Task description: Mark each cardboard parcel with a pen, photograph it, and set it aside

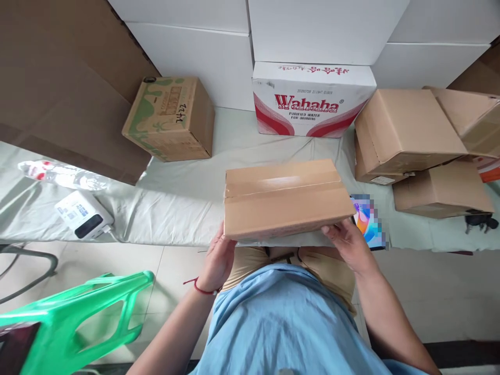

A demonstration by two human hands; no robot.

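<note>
A flat brown cardboard box (285, 200) with clear tape along its top seam is between my two hands, over the front edge of the covered table. My left hand (219, 263) grips its near left corner, and a red cord circles that wrist. At the near right corner my right hand (347, 242) holds the box, with fingers partly under it. The undersides of both grips are hidden by the box. Just right of the box, a screen with a colourful display (367, 221) lies partly behind my right hand.
A printed carton (167, 120) and a white Wahaha carton (312, 101) stand at the back. Brown boxes (414, 130) are stacked right, near black keys (481, 223). A plastic bottle (64, 174) and white power bank (84, 213) lie left. A green stool (78, 317) stands below.
</note>
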